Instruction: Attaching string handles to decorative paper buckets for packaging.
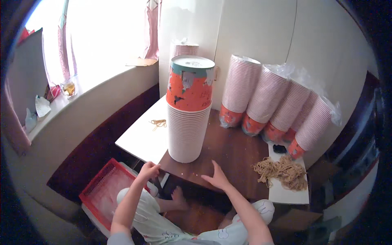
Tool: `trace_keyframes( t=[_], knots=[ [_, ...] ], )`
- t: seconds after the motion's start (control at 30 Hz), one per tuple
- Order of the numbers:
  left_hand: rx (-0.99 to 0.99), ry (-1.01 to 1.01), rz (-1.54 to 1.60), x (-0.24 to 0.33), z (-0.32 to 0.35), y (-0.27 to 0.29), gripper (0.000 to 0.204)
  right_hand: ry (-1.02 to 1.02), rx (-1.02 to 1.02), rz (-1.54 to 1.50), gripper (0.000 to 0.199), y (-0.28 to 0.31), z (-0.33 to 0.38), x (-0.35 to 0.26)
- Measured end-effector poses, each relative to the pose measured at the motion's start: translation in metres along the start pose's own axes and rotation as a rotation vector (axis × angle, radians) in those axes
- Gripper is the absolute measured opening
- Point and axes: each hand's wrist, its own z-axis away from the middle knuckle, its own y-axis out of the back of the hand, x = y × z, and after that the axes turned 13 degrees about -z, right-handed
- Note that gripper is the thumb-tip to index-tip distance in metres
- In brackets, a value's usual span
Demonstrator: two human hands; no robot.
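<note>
A tall stack of nested paper buckets stands upside down on the brown tabletop in front of me. Its top bucket shows an orange and teal printed wall; below it only white rims show. My left hand is at the table's near edge, left of the stack's foot, with its fingers curled together. Whether anything small is in them I cannot make out. My right hand hovers by the near edge, right of the stack, thumb and fingers apart, holding nothing. Neither hand touches the stack.
Several bagged bucket stacks lean against the wall at the back right. Rubber bands lie in a tan heap at the right and a small bunch at the left. A red plastic basket stands low at my left, below a windowsill.
</note>
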Motion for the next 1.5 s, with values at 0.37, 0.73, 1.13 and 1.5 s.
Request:
trace_keyframes(
  t=[0.37, 0.73, 1.13, 1.5],
  knots=[
    [0.228, -0.391, -0.353, 0.056, -0.001, -0.003, 0.072, 0.089, 0.141, -0.109, 0.087, -0.066, -0.089, 0.016],
    [0.694, -0.818, -0.461, 0.101, -0.036, 0.092, 0.075, 0.251, -0.067, -0.156, 0.087, -0.121, -0.1, -0.024],
    [0.6, -0.781, -1.01, 0.356, 0.036, 0.08, 0.033, 0.253, -0.042, -0.166, 0.074, -0.132, -0.094, -0.014],
    [0.707, -0.841, -1.046, 0.407, 0.037, 0.095, 0.026, 0.168, 0.002, -0.185, 0.067, -0.125, -0.093, -0.017]
  ],
)
